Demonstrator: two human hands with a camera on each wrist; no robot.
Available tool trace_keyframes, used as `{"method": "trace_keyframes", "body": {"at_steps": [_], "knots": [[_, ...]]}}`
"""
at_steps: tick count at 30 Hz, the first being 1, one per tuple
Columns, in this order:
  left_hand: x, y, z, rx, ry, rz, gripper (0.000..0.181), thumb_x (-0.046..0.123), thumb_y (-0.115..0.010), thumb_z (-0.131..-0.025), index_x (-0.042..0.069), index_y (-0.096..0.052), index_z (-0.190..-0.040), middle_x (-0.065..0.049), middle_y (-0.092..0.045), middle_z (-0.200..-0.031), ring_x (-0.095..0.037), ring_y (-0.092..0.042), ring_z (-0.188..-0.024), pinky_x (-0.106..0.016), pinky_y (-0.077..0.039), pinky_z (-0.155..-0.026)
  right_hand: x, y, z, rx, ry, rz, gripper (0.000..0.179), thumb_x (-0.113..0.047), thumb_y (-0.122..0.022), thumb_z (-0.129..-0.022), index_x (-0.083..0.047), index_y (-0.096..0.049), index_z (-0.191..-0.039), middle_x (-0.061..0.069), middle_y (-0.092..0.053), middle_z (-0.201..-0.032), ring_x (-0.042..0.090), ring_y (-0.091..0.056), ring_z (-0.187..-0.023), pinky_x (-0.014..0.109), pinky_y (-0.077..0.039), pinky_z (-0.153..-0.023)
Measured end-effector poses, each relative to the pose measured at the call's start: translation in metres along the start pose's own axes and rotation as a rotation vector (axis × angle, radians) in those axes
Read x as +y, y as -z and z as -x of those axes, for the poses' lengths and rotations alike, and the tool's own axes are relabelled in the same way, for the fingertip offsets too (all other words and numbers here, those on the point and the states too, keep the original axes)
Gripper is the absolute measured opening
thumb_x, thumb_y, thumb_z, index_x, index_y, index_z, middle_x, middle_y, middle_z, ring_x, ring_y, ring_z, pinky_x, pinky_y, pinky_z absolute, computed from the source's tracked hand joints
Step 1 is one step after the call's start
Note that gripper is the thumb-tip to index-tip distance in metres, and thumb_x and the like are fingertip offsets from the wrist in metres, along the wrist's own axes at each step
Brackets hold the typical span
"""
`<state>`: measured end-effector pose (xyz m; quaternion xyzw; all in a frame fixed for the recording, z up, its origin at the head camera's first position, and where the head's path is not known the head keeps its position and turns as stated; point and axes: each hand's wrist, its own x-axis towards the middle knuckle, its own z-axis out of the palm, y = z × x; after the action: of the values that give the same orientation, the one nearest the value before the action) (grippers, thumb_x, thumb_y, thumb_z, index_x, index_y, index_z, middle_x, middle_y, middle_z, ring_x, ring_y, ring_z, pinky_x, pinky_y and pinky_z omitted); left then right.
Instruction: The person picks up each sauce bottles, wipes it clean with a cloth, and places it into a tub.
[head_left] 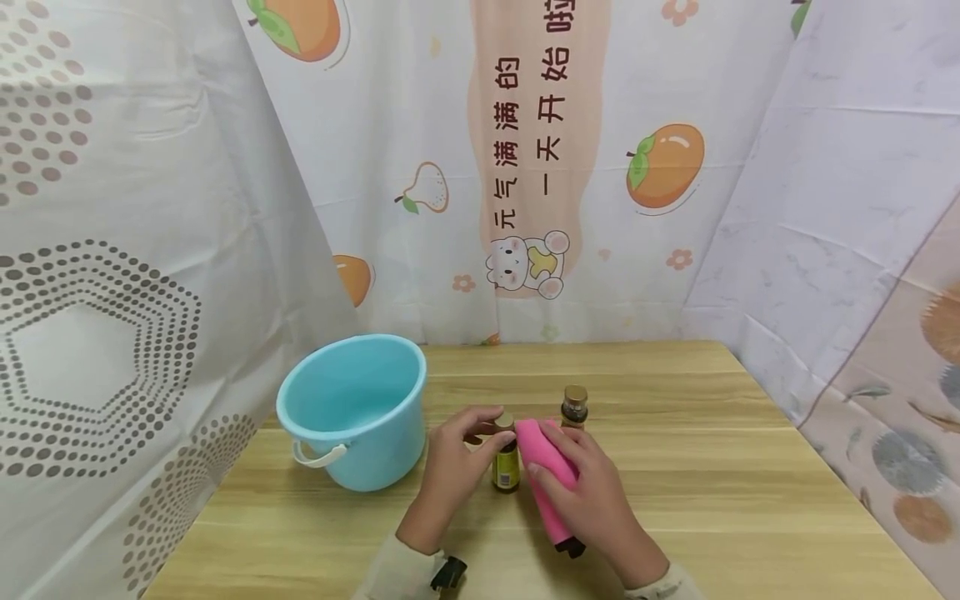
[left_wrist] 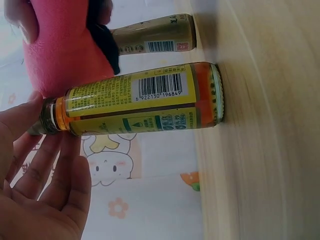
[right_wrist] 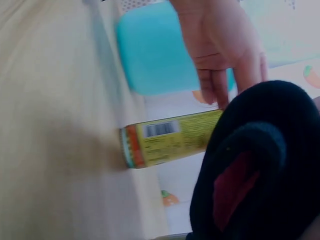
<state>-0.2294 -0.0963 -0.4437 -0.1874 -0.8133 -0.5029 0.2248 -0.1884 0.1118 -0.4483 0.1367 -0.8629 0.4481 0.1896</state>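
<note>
My left hand (head_left: 453,471) pinches the cap end of a small glass bottle (head_left: 506,471) with a yellow label and reddish-orange contents. The bottle stands upright on the table, and its barcode shows in the left wrist view. In my right hand (head_left: 592,492) is a folded pink cloth (head_left: 536,442) with a black side, gripped lengthwise. Its upper end comes right up to the bottle's neck. The right wrist view shows the cloth's rolled black end (right_wrist: 250,150), which covers the top of the bottle there. Behind the cloth stands a second bottle (head_left: 574,400) with a gold-brown cap.
A light-blue bucket (head_left: 386,454) with a white handle stands left of my left hand. The wood-grain table (head_left: 720,467) extends to the right. A printed curtain (head_left: 420,275) hangs behind its far edge, with more hanging cloth at both sides.
</note>
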Motion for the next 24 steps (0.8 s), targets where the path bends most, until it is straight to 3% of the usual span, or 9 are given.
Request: {"method": "trace_keyframes", "body": {"at_steps": [4,7,16,24], "knots": [[-0.001,-0.001,0.001,0.003,-0.017,-0.007,0.030,0.034,-0.081,-0.090,0.030,-0.075,-0.119,0.002,-0.077,-0.118,-0.006,-0.076,-0.093,-0.032,-0.062,-0.076,0.005,-0.006,0.002,-0.003,-0.005,0.004,0.051,-0.035,-0.078,-0.094,-0.024,-0.065,-0.143,0.008,-0.064,-0.133,0.020,-0.065,-0.103,0.028,-0.058,-0.076],[-0.002,-0.002,0.001,0.008,-0.028,-0.018,0.030,0.035,-0.081,-0.090,0.029,-0.075,-0.119,0.005,-0.077,-0.117,-0.007,-0.076,-0.093,-0.031,-0.063,-0.076,0.008,-0.009,0.003,-0.007,-0.003,0.007,0.049,-0.038,-0.074,-0.097,-0.024,-0.064,-0.143,0.008,-0.064,-0.134,0.019,-0.065,-0.104,0.029,-0.058,-0.077],[0.001,-0.003,0.000,0.008,-0.027,-0.019,0.030,0.033,-0.082,-0.089,0.032,-0.075,-0.118,0.014,-0.075,-0.117,-0.005,-0.076,-0.092,-0.033,-0.064,-0.076,0.011,-0.011,0.004,-0.039,-0.072,-0.026,0.050,-0.039,-0.075,-0.095,-0.026,-0.065,-0.142,0.007,-0.064,-0.134,0.017,-0.064,-0.100,0.025,-0.056,-0.074],[0.001,-0.003,0.000,0.019,-0.033,-0.013,0.030,0.032,-0.083,-0.089,0.033,-0.075,-0.118,0.010,-0.076,-0.116,-0.005,-0.076,-0.091,-0.034,-0.064,-0.075,0.014,-0.013,0.004,-0.066,-0.117,-0.036,0.050,-0.040,-0.076,-0.095,-0.026,-0.065,-0.142,0.008,-0.064,-0.134,0.017,-0.064,-0.100,0.025,-0.056,-0.074]]}}
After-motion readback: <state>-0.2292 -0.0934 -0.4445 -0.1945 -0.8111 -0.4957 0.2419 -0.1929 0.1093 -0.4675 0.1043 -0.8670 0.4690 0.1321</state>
